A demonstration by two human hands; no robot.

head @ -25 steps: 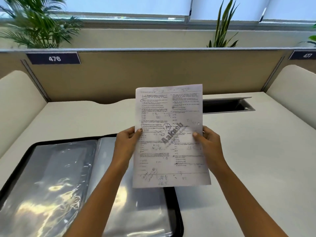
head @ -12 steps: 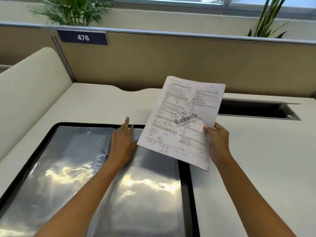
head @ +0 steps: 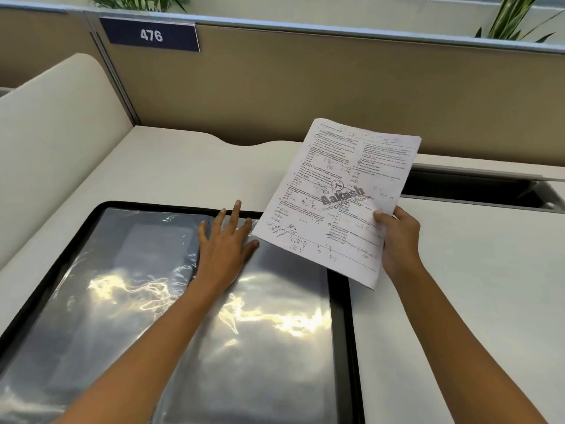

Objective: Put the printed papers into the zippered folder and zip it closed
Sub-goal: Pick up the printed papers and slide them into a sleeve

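Observation:
The zippered folder (head: 341,316) lies open flat on the desk, black-edged, with shiny clear plastic sleeves inside. My left hand (head: 224,243) rests flat on the sleeves near the folder's far edge, fingers straight and spread. My right hand (head: 397,240) grips the printed papers (head: 339,197) by their lower right edge, thumb on top. The papers hang tilted in the air above the folder's far right corner, printed side toward me.
A beige desk (head: 458,301) carries the folder. A partition with the sign 476 (head: 151,35) stands at the back, and a curved side panel (head: 55,123) rises at the left. A dark cable slot (head: 477,191) opens at the back right. Plants show above the partition.
My left hand let go of the papers and came down flat onto the folder's sleeves. The papers, now in my right hand alone, tilted and shifted to the right. The view turned left and down.

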